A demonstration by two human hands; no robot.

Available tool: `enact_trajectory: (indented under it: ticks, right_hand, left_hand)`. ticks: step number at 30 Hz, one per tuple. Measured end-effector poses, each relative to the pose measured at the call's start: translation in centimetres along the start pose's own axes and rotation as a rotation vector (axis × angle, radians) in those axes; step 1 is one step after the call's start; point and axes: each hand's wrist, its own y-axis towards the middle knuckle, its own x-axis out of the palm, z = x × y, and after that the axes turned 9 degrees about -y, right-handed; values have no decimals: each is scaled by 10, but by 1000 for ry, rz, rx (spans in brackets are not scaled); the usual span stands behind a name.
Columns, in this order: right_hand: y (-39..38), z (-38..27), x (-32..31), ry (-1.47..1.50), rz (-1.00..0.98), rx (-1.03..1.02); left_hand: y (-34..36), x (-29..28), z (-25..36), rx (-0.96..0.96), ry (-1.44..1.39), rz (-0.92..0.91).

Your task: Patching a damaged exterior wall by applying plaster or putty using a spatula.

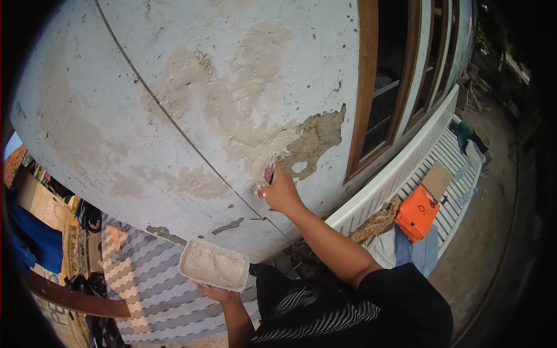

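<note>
Putty spread pale over much of the wall (174, 87) — brown bare patch (316, 136) beside window frame (365, 87) partly unfilled. Right hand (279, 191) fingers clenched on scraper (268, 173) at patch edge. Left hand (217, 293) grasping full putty tray (213, 265) below.

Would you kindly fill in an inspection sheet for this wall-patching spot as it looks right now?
Surface: grey wall with tan patches and a bare broken spot beside the window frame.
Job's things: red-handled scraper against the wall; white tray of pale filler.
Clutter: orange case and a board on the white bench.
Fingers: right hand grips the scraper; left hand supports the tray from below.
Cables: one thin line runs diagonally across the wall.
Surroundings: outdoor yard, dirt ground.
</note>
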Motion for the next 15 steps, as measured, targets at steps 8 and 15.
enact_trajectory:
  ticks: [8, 15]
  right_hand:
    - [-29, 65, -31, 154, -26, -70]
    - [4, 37, -20, -293, 81, -87]
  left_hand:
    - [-1, -2, -3, 9, 20, -96]
    - [-1, -8, -2, 34, 23, -53]
